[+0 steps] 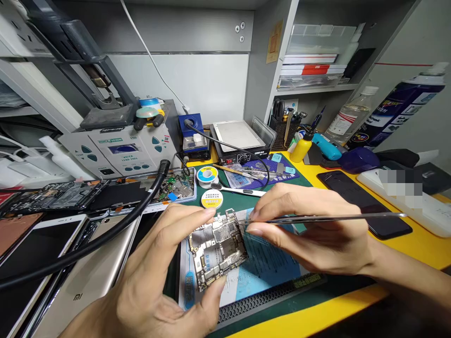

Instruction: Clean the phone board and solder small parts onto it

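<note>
My left hand [169, 267] holds a small phone circuit board [220, 249] by its edges, the thumb at the bottom and the fingers along the top left. The board is tilted, with chips and metal shields facing me. Thin metal tweezers [317, 218] are pinched between the thumb and fingers of my right hand [310, 227]. Their tips point left at the board's upper right edge; whether they touch it I cannot tell. Beneath both hands lies a blue and white printed sheet [260, 267] on a green mat [303, 183].
Phones [88, 263] lie at the left, crossed by a thick black hose [105, 234]. Behind stand a hot-air station [120, 152], a solder spool [207, 174], a brush [239, 190] and a heating plate [239, 136]. Bottles [301, 148] and a black phone [362, 204] are at the right.
</note>
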`<act>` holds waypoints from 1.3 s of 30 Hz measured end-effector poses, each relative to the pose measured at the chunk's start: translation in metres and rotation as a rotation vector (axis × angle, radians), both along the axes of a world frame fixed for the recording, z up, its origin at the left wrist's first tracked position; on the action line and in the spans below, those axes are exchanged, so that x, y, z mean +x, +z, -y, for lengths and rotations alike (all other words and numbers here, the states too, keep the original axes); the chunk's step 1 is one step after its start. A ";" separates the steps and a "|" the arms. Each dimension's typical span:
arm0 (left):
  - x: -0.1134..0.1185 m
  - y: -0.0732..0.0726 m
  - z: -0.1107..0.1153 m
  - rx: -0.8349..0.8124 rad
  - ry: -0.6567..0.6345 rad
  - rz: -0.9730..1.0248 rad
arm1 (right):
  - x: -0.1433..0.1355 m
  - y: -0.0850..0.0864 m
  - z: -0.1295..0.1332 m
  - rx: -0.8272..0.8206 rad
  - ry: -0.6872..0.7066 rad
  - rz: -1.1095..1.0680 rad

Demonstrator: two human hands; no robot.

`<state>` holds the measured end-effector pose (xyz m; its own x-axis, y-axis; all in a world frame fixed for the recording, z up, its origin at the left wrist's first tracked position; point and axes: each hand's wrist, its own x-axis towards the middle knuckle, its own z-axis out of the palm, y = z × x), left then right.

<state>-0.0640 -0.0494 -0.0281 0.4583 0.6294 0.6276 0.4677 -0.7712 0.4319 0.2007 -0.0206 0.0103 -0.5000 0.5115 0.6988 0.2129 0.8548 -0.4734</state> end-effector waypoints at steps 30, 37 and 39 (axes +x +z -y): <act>0.000 0.001 0.001 0.006 -0.011 0.008 | -0.003 -0.002 0.001 0.023 -0.011 -0.068; 0.000 0.000 0.003 -0.039 -0.019 0.029 | -0.003 -0.004 0.003 0.036 -0.008 -0.055; 0.000 -0.001 0.004 -0.050 -0.009 0.033 | -0.003 -0.005 0.004 0.046 -0.008 -0.054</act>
